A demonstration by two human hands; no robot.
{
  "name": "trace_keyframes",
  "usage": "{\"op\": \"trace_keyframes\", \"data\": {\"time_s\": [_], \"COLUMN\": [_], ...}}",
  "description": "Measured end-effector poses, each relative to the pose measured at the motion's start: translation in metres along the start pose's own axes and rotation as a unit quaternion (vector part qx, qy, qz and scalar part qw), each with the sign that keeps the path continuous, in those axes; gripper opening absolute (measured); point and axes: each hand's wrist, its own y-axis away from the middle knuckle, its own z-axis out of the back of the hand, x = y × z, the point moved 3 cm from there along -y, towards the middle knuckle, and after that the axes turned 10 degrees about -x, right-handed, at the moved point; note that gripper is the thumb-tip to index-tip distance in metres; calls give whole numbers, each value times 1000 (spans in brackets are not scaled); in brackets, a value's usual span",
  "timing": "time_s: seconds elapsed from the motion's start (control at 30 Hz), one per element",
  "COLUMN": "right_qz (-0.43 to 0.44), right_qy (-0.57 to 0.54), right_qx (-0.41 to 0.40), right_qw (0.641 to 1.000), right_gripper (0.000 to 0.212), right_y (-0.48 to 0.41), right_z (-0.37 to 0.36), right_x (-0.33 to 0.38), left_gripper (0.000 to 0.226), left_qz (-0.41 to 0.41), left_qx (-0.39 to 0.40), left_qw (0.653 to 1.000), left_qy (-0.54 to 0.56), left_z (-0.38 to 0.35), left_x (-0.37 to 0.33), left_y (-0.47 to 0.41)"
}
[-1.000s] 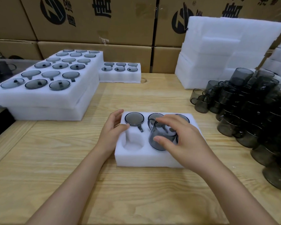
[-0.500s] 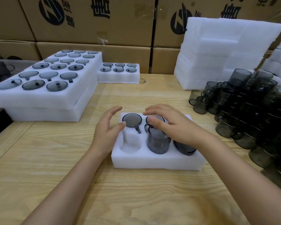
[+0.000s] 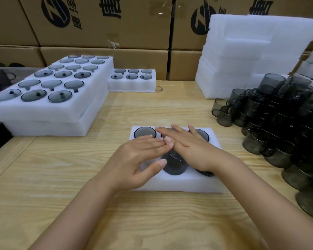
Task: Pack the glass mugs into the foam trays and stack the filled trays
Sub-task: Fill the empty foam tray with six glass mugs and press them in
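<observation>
Wooden table [image 3: 61, 177]: right hand [image 3: 192, 148] flat atop glass mug [image 3: 173, 166], left hand [image 3: 134, 159] beside

Single head-worn wide-angle view, facing forward and down, close over the pale wooden tabletop [image 3: 34, 177]. Sightline ends at the wall of brown printed cardboard boxes [image 3: 134, 27]. Right edge probably lens-warped.

Stacked cardboard boxes [image 3: 101, 29] printed with black logos, pale wooden table [image 3: 43, 177]
</observation>
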Motion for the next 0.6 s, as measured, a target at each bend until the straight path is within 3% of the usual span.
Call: {"op": "trace_keyframes", "data": {"time_s": [0.37,0.6], "right_qz": [3,5], "right_qy": [137,159], "right_qx": [30,14], "right_qw": [990,987], "right_gripper": [49,52], "right_y": [-4,2], "right_z": [0,-8], "right_x": [13,10], "left_gripper": [41,27], "left_qz": [-16,2], "left_qx": [-74,-55], "left_qw": [997,998], "left_qy": [23,-11], "left_z": [4,-1], "left_x": [0,2], "left_y": [6,8]}}
